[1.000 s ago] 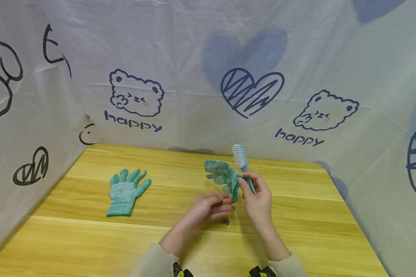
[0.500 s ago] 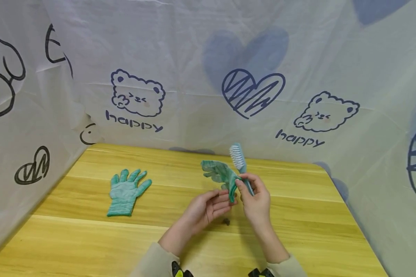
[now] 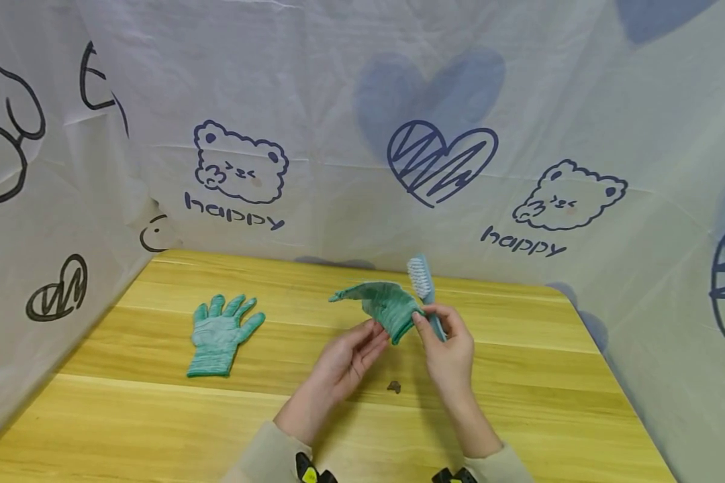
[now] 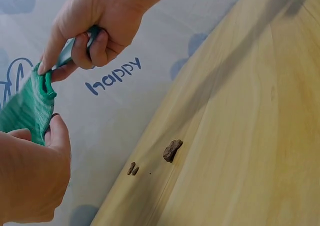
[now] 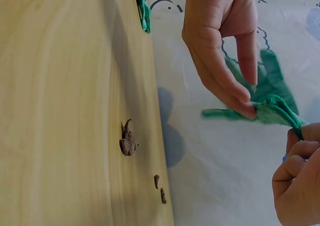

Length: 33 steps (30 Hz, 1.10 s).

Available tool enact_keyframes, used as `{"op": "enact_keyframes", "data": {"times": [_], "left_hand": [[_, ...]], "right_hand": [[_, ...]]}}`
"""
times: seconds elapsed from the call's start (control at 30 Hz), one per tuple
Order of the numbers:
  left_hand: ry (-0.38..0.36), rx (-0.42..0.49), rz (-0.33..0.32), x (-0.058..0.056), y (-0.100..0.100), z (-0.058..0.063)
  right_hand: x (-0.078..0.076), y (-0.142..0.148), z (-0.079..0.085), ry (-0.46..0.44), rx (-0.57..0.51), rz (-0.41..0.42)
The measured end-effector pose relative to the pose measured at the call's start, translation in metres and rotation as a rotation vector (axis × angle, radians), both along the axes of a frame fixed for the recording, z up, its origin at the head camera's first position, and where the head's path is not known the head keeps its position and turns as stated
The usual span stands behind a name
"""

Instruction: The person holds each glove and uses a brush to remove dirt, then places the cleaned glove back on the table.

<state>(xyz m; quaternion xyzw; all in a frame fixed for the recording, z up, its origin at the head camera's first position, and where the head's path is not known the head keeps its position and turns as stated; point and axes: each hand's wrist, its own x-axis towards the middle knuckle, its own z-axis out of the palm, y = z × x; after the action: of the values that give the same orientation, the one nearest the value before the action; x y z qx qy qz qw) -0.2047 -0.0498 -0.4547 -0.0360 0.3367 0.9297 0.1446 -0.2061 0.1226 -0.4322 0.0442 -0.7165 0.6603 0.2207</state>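
Observation:
My right hand (image 3: 450, 345) pinches the cuff of a green knit glove (image 3: 389, 307) between thumb and forefinger. It also grips the handle of a light-blue brush (image 3: 421, 278), whose white bristles face left in the head view. The glove hangs in the air above the table, its finger end reaching left. My left hand (image 3: 341, 369) has its fairly straight fingers against the glove near the cuff; the glove covers part of the fingertips in the head view. A second green glove (image 3: 217, 341) lies flat at the table's left, fingers pointing away.
On the wooden table (image 3: 229, 436), below the hands, lies a brown crumbly clump (image 3: 394, 387). Two smaller brown bits (image 4: 133, 169) lie near it in the wrist views. A white printed cloth (image 3: 338, 221) hangs behind the table and at both sides.
The held glove has turned over, its finger end swinging left and its knit back now showing. My left hand has shifted up along it. The brush tilted left, then back right.

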Motion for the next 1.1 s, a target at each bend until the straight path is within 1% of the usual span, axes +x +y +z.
{"op": "enact_keyframes", "data": {"times": [0.13,0.27,0.37,0.43,0.53,0.7,0.77,0.93,1.0,1.1], "left_hand": [[-0.043,-0.002,0.046,0.0,0.001,-0.001],[-0.103,0.04,0.083,-0.001,0.0,-0.001],[-0.135,0.087,0.076,-0.002,0.0,0.0],[-0.142,0.106,0.064,-0.002,-0.001,0.001],[-0.148,0.148,0.07,-0.001,-0.001,0.001],[-0.151,0.204,0.111,0.0,-0.001,0.003],[-0.141,0.203,0.104,0.0,-0.001,0.003],[-0.11,0.173,0.061,0.0,0.0,0.005],[-0.098,0.165,0.058,0.001,-0.001,0.005],[-0.078,0.14,0.072,0.0,-0.001,0.006]], "right_hand": [[0.0,0.0,-0.002,-0.031,0.011,0.003],[0.001,-0.002,-0.004,-0.05,0.021,0.043],[0.002,-0.004,-0.006,-0.051,0.029,0.06],[0.001,-0.005,-0.007,-0.043,0.032,0.069],[0.001,-0.006,-0.01,-0.026,0.04,0.076],[-0.001,-0.009,-0.017,-0.019,0.067,0.068],[-0.001,-0.009,-0.018,-0.018,0.071,0.061],[-0.001,-0.009,-0.019,-0.009,0.077,0.055],[-0.002,-0.009,-0.019,-0.009,0.083,0.057],[-0.002,-0.01,-0.02,-0.008,0.091,0.055]]}}
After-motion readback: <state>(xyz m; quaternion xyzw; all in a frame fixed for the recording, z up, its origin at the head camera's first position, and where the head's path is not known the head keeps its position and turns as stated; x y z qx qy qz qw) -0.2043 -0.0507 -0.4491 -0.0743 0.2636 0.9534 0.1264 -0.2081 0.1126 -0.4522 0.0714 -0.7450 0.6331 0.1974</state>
